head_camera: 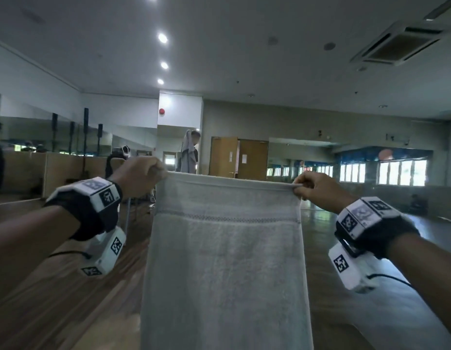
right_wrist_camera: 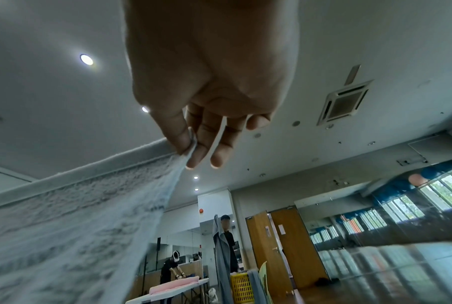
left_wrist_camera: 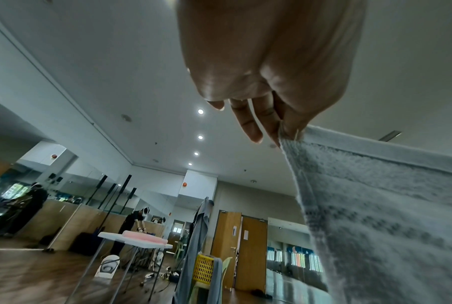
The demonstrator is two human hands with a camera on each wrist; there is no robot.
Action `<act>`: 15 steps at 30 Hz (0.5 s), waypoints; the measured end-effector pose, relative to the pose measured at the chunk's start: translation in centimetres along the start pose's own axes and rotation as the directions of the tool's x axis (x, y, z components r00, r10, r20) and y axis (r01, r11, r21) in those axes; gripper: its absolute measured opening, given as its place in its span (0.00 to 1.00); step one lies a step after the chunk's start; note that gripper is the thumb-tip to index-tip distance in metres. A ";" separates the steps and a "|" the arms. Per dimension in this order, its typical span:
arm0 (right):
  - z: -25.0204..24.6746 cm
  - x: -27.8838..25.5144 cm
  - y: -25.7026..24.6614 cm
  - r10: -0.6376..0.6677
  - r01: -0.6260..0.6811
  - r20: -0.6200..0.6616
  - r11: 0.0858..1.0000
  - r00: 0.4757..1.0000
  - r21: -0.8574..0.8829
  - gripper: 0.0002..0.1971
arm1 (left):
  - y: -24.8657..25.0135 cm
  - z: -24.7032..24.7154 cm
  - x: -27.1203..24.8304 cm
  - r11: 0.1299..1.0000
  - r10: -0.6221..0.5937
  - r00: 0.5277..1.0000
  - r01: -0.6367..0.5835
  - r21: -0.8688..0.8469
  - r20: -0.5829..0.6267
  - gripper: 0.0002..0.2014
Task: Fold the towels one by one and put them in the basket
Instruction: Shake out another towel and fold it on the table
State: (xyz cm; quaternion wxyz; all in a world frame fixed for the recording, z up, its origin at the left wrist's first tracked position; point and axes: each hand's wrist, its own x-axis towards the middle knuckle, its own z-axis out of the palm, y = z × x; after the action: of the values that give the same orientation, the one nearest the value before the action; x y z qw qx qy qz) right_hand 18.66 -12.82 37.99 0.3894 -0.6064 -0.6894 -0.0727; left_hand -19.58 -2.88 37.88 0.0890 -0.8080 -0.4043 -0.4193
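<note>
- A pale grey towel (head_camera: pixel 225 261) hangs full-length in front of the person, its long axis vertical and its short top hem stretched level between the hands.
- The left hand (head_camera: pixel 140 176) pinches the hem's left corner; the right hand (head_camera: pixel 318 189) pinches the right corner, thumb against forefinger, at about the same height.
- A yellow basket (left_wrist_camera: pixel 203 268) sits beyond the towel, nearer the far doors (head_camera: pixel 238 157); any fold likely starts by bringing the two corners together.

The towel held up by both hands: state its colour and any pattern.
The towel is plain light grey, with one woven band across it near the top hem; the head view shows it best.
</note>
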 end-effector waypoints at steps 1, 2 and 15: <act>0.8 0.2 0.3 0.000 0.000 -0.015 1.000 1.000 0.004 0.07 | -0.5 0.7 -0.1 1.000 0.007 1.000 -0.007 -0.001 -0.002 0.04; 1.6 0.5 0.5 -0.001 0.001 -0.037 1.000 0.999 0.012 0.05 | -1.1 1.2 -0.1 1.000 0.010 1.000 -0.010 -0.004 -0.016 0.04; 16.2 -7.8 7.7 0.053 -0.057 0.091 0.997 0.994 0.046 0.11 | -6.9 13.4 -13.2 0.993 -0.115 0.991 0.116 -0.008 0.064 0.07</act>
State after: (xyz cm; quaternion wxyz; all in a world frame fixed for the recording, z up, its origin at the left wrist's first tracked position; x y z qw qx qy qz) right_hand 17.93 -7.67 19.12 0.3746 -0.6181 -0.6909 -0.0180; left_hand -20.77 0.50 18.13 0.0471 -0.7965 -0.4507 -0.4002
